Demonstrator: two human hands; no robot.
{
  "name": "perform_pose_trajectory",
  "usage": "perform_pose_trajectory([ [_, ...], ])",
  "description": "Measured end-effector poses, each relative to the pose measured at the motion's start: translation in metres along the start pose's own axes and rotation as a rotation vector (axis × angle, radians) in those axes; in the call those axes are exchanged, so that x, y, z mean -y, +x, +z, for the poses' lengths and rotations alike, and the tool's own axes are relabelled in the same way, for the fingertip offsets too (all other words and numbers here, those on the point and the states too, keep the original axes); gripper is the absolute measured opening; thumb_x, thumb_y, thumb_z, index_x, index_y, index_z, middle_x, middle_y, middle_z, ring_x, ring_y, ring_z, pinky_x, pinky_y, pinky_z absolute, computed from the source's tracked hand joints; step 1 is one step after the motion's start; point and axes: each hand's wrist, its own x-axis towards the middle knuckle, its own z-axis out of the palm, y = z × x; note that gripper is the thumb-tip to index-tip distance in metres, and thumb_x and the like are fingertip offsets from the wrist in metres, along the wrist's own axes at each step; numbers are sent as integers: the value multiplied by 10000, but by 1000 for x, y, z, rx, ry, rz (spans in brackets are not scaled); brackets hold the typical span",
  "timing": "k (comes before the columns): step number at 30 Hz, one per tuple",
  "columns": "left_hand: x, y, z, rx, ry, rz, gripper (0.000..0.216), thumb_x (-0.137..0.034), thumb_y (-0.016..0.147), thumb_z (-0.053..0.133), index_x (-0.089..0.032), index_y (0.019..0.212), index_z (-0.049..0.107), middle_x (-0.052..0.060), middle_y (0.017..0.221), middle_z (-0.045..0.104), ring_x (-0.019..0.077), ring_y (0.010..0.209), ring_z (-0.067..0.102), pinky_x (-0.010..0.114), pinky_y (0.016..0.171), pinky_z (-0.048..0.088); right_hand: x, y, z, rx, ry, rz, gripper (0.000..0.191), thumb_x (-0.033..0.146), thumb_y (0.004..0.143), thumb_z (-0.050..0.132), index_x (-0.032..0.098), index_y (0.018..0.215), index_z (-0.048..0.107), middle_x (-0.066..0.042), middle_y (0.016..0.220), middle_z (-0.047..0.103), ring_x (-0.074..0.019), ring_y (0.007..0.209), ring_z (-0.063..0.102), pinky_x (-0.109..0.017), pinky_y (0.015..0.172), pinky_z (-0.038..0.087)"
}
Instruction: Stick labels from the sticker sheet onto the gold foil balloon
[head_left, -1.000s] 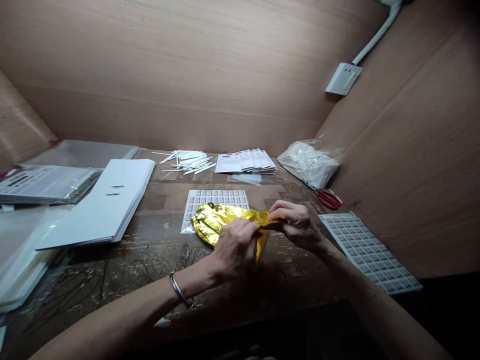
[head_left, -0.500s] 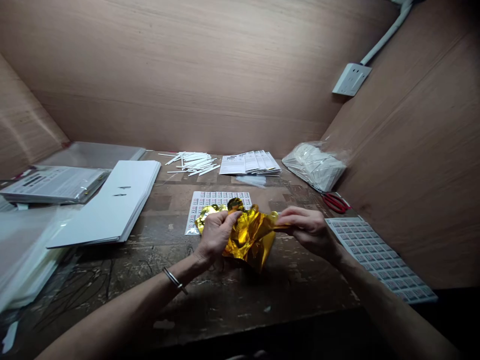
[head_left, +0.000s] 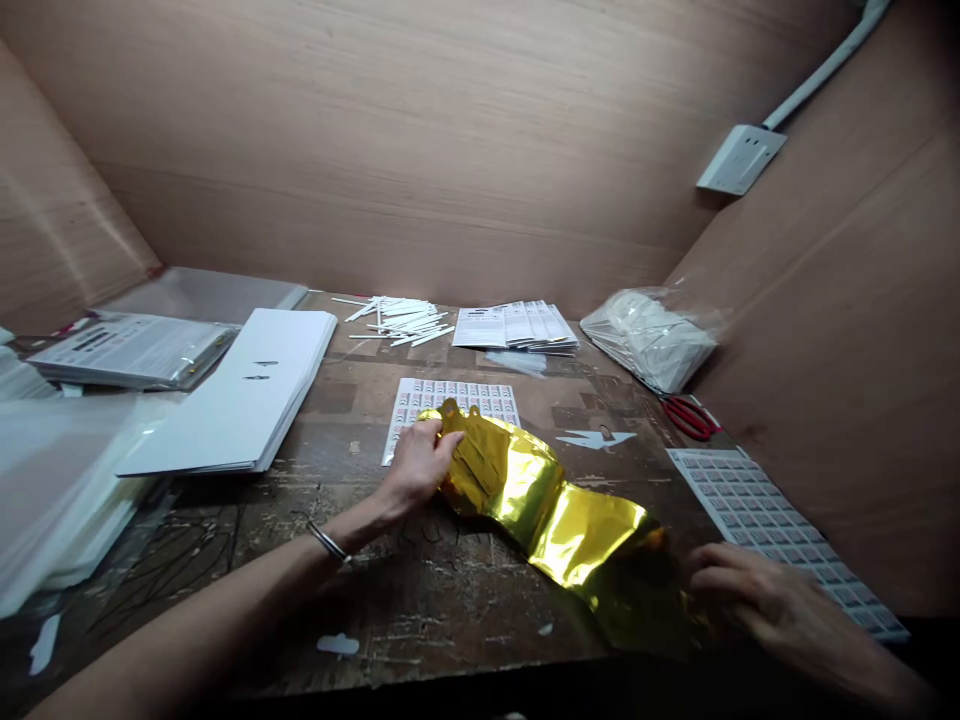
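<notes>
A flat gold foil balloon [head_left: 529, 480], shiny and creased, stretches slantwise across the table from upper left to lower right. My left hand [head_left: 416, 460] pinches its upper end, where small rounded tabs stick out. At the other end, near the table's front edge, my right hand [head_left: 765, 605] is closed on the dark lower part of the foil, smeared by motion. A sheet of small printed stickers [head_left: 405, 398] lies partly under the balloon and behind my left hand. A white paper cut-out [head_left: 598, 439] rests to the right of the foil.
White sticks [head_left: 405, 320] and printed leaflets [head_left: 484, 328] lie at the back. A bag of white pieces [head_left: 652, 335] stands by red-handled scissors [head_left: 688, 418] and another sticker sheet [head_left: 772, 515]. White cards [head_left: 232, 410] and plastic sleeves [head_left: 67, 490] fill the left side.
The crumpled gold foil has been spread out long. My right hand has moved down and right with its end, while my left hand keeps the upper end. The white cut-out is now uncovered.
</notes>
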Motion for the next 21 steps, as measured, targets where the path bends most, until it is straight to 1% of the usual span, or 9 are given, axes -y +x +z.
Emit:
perform_pose_trajectory([
  [1,-1,-1,-2,-57,147,50,287,-398,697,437,-138,580,473,27,531,529,141,517,516,219,446,353,-3,6,-10,-71,-12,5,240,145,644,506,336,768,580,-42,801,623,-173,673,592,-236,527,481],
  [3,-4,-2,-6,-106,380,85,310,-424,724,403,-138,652,501,54,620,554,167,601,528,247,510,368,0,29,-33,-276,-35,13,178,232,658,531,309,816,564,-54,775,627,-195,685,589,-273,566,478],
  [5,-2,-1,-14,-128,517,106,304,-400,760,365,-137,728,515,73,701,562,180,659,533,269,561,383,16,66,-57,-408,-28,-14,124,282,682,520,262,795,566,-55,774,619,-193,688,577,-291,588,456],
  [7,5,2,-22,-154,606,180,255,-307,792,335,-136,766,523,80,768,555,182,736,525,283,625,395,43,112,-73,-390,30,-76,116,283,719,481,222,761,569,-41,751,606,-161,663,557,-265,576,429],
  [9,19,4,-31,-145,666,291,236,-212,799,313,-132,786,534,87,829,549,184,830,501,293,697,395,72,162,-75,-316,107,-153,154,269,745,447,187,758,577,-40,749,595,-139,663,539,-244,584,408],
  [11,36,6,-37,-94,705,405,234,-160,793,310,-127,829,539,99,926,535,193,942,454,313,770,378,97,210,-64,-265,158,-232,182,255,754,432,169,749,593,-40,735,589,-127,653,524,-232,585,390],
  [15,65,8,-40,-9,743,533,303,-159,798,307,-139,1061,456,107,1164,425,231,1141,282,411,900,277,132,288,-18,-161,150,-294,186,211,742,440,163,787,614,-43,737,572,-118,653,502,-216,576,355],
  [18,76,13,-41,35,752,543,360,-260,826,276,-136,1146,384,119,1242,347,247,1184,204,450,923,229,149,323,16,-88,100,-332,187,187,734,435,161,791,611,-48,764,546,-112,664,490,-207,581,336],
  [21,79,18,-44,82,753,539,415,-350,831,231,-126,1143,389,125,1240,353,250,1183,212,457,929,208,158,339,36,-39,40,-359,188,201,742,421,149,740,602,-51,760,516,-109,662,475,-205,583,323],
])
